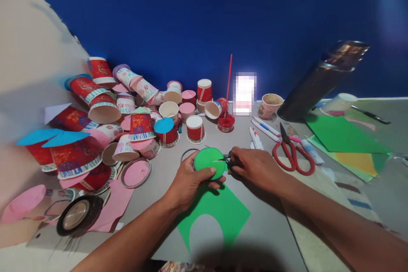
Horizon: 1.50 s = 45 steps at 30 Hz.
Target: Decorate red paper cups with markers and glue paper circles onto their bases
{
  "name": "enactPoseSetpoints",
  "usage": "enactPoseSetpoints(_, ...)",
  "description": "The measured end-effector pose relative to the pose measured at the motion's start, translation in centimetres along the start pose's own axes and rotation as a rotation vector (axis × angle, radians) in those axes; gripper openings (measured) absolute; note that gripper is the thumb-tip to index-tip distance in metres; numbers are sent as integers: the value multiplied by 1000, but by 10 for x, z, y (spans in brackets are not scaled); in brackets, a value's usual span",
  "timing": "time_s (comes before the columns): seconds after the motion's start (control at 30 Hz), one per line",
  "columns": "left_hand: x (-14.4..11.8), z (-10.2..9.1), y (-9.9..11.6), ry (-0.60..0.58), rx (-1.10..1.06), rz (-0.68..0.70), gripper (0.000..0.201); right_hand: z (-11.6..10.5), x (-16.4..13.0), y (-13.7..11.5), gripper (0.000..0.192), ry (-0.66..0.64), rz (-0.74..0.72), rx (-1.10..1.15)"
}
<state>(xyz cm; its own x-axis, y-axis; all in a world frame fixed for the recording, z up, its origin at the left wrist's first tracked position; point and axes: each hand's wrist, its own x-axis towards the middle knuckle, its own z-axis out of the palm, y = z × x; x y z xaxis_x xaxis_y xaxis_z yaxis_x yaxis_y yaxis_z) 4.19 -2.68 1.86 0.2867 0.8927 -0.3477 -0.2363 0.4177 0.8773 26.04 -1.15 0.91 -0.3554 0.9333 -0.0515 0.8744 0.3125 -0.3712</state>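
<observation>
My left hand (191, 174) grips a green paper circle (204, 159) by its lower left, thumb on top and fingers underneath. A slit runs from the circle's right edge to about its middle. My right hand (245, 162) is closed round small dark-handled scissors (230, 159), whose blades are at the circle's right edge. Below both hands, a green paper sheet (236, 212) with a round cut-out lies on the grey table. Behind my left hand, a thin ring (185, 153) is partly hidden.
Paper cups (105, 108) with paper pieces are heaped at left. Large red-handled scissors (293, 159), markers (266, 126) and green sheets (346, 134) lie at right. A red pot (226, 123) with a stick, a pixelated bright rectangle (244, 93) and a leaning dark bottle (315, 80) stand behind.
</observation>
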Motion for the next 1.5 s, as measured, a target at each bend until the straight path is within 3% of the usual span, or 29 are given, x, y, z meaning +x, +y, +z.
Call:
enactPoseSetpoints(0.2, 1, -2, -1, 41, 17, 9, 45, -2, 2, 0, 2, -62, -77, -11)
enactPoseSetpoints(0.3, 2, -2, 0, 48, 50, 17, 45, -3, -2, 1, 10, -7, -134, 70)
enactPoseSetpoints(0.4, 2, 1, -1, 18, 44, 39, 38, -2, -10, -7, 16, 73, -96, 357)
enactPoseSetpoints(0.5, -1, 5, -6, -18, 70, 56, 34, 2, -17, -21, 20, -28, -1, 817)
enactPoseSetpoints(0.6, -4, 9, -11, -39, 71, 36, 42, 7, -19, -29, 26, -67, 46, 1015)
enactPoseSetpoints(0.73, -5, 7, -9, -41, 23, 47, 44, 6, -19, -24, 28, -55, 87, 971)
enactPoseSetpoints(0.87, -1, 0, -1, 55, 173, 173, 32, -2, -20, -15, 26, -174, 82, 816)
enactPoseSetpoints(0.93, 1, -2, 2, 54, 241, 167, 27, -4, -21, -15, 26, -210, 89, 785)
enactPoseSetpoints(1.17, 1, 1, -1, 37, 356, 198, 17, -2, -22, -18, 24, -48, 122, 796)
enactPoseSetpoints(1.5, -2, 0, -1, 20, 415, 149, 18, -2, -24, -19, 18, -2, 65, 739)
